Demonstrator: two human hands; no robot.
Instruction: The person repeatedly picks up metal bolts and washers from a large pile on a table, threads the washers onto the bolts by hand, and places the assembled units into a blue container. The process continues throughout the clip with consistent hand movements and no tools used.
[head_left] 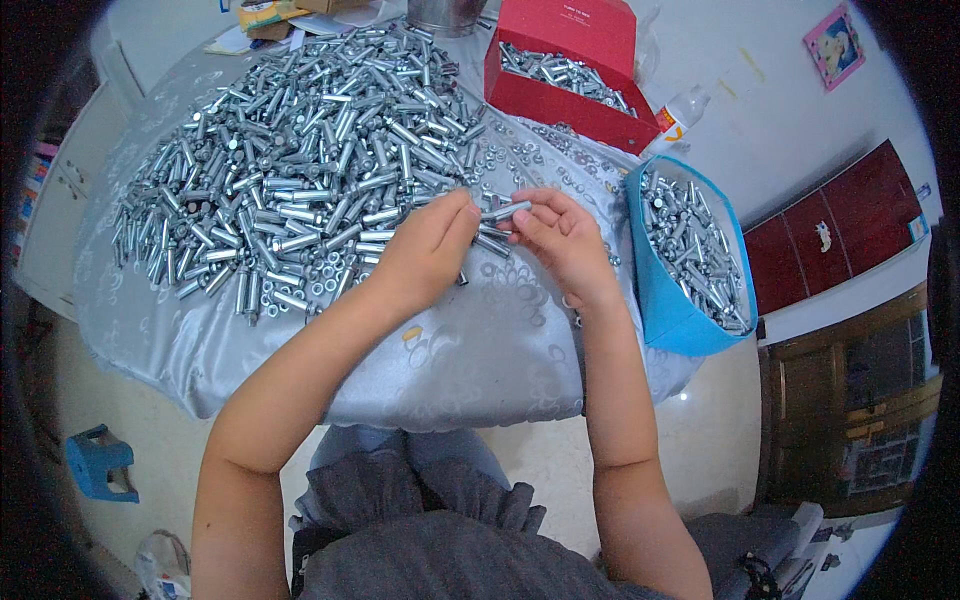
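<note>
A large heap of silver metal bolts (pixel 300 150) covers the far left of a table draped in a shiny grey cloth (pixel 480 350). My left hand (pixel 425 250) and my right hand (pixel 560 235) meet at the heap's near edge. Between their fingertips they hold one silver bolt (pixel 505 210), lying roughly level. Loose washers and nuts (pixel 540 150) lie scattered on the cloth just beyond my hands.
A blue container (pixel 665 300) full of bolts stands to the right of my right hand. A red box (pixel 560 100) with more bolts sits at the back, a white bottle (pixel 678 118) beside it. A blue stool (pixel 100 462) stands on the floor at lower left.
</note>
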